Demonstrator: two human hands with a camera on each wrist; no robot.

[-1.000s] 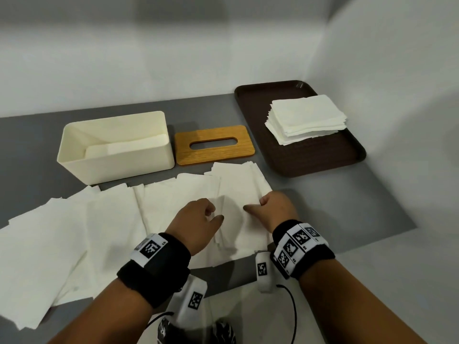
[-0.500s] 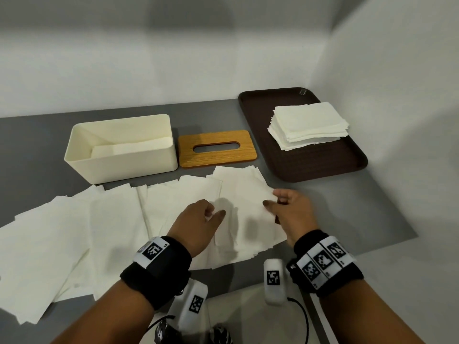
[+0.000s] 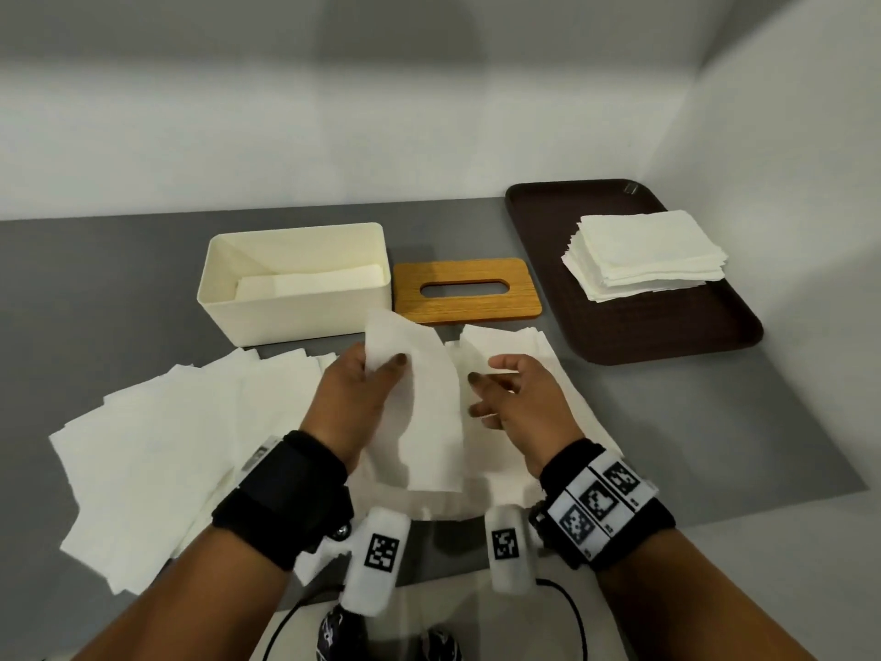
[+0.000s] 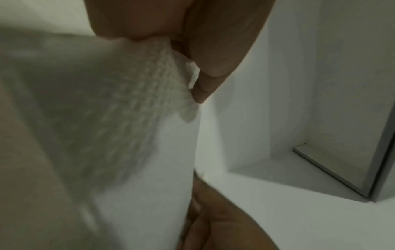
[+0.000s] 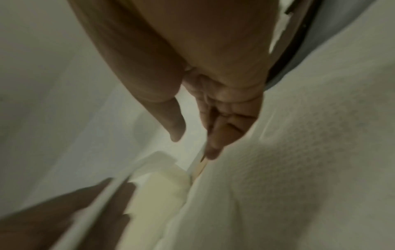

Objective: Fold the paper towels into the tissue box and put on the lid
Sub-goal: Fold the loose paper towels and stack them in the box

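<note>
A person's left hand [image 3: 355, 398] pinches one white paper towel [image 3: 424, 403] between thumb and fingers near its upper corner, lifting the sheet so it hangs curved above the table; the left wrist view shows the thumb [image 4: 213, 67] pressed against the embossed sheet [image 4: 128, 101]. The right hand [image 3: 517, 403] hovers just beside the sheet's right edge with fingers spread and relaxed, gripping nothing; in the right wrist view its fingers [image 5: 222, 135] point down toward loose towels below. Under both hands a row of overlapping paper towels [image 3: 157, 450] lies spread across the grey table [image 3: 715, 422], running from the left edge to just right of the hands. Behind them the cream tissue box [image 3: 295, 283] stands open, with folded towels lying flat in its bottom. Just to the right of the box the wooden lid [image 3: 465, 288], with its oval slot, lies flat on the table, not on the box. Farther right a dark brown tray [image 3: 691, 336] carries a neat stack of towels [image 3: 643, 250] near the white wall. Both wrists wear black bands with printed square markers.
</note>
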